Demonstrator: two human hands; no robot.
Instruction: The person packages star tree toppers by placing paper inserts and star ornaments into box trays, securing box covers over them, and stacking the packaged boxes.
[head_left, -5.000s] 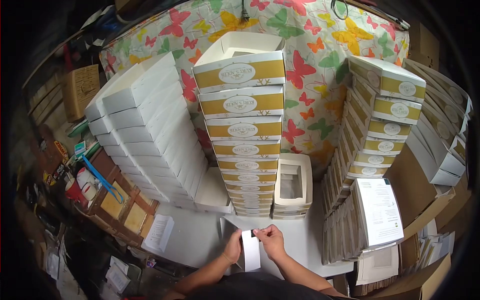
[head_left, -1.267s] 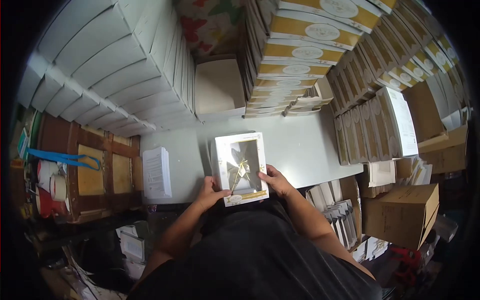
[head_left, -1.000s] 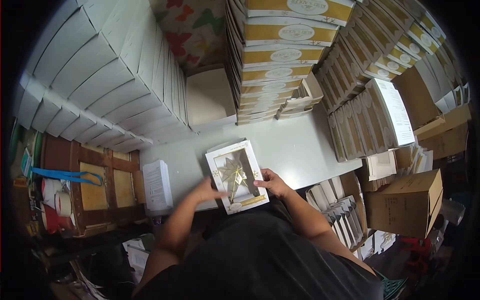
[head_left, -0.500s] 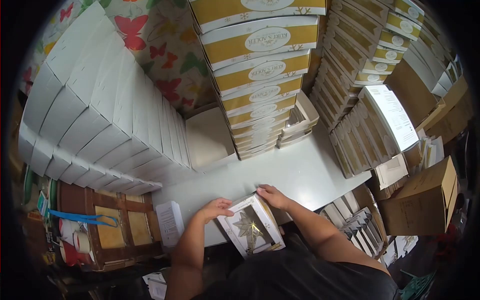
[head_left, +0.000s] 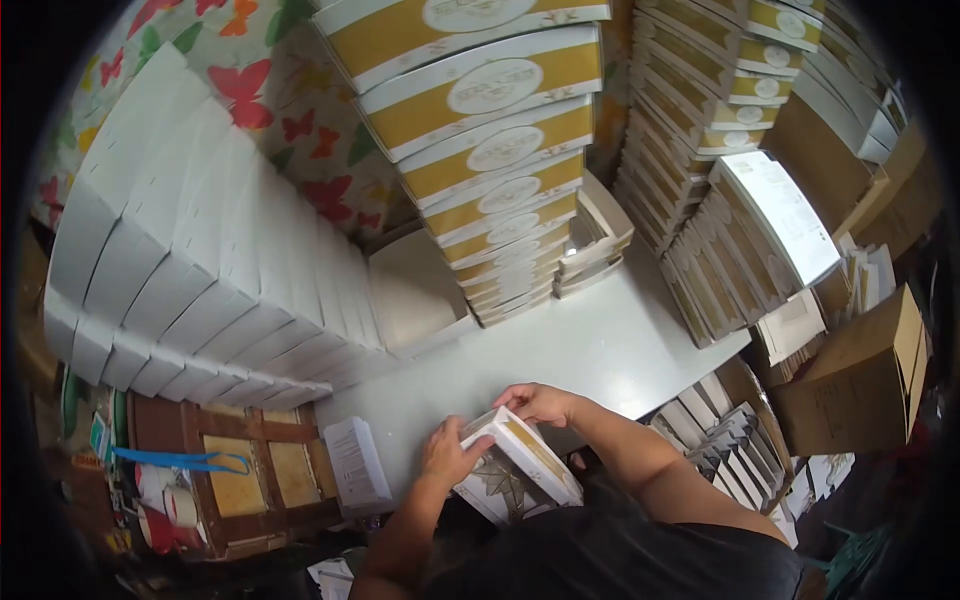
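A white and gold window box (head_left: pixel 540 462) leans against my front at the near table edge, turned so that its gold-striped side shows. Through its window I see a silvery star tree topper (head_left: pixel 505 485). My left hand (head_left: pixel 450 456) grips the box's upper left corner, thumb over the front and fingers behind. At the top end, the fingers of my right hand (head_left: pixel 537 403) are closed on the far edge of the box. Whether they pinch a flap there is too small to tell.
Tall gold-and-white boxes (head_left: pixel 495 150) are stacked ahead on the pale table (head_left: pixel 420 385). White boxes (head_left: pixel 200 250) line the left, beside a pile of printed sheets (head_left: pixel 355 465). More boxes (head_left: pixel 730 260) stand right, with a printed stack on top and an open brown carton (head_left: pixel 840 390) below.
The box has turned, showing more of its side and less of its window front. My right hand has moved left and closed at its top end; my left hand has shifted right and down.
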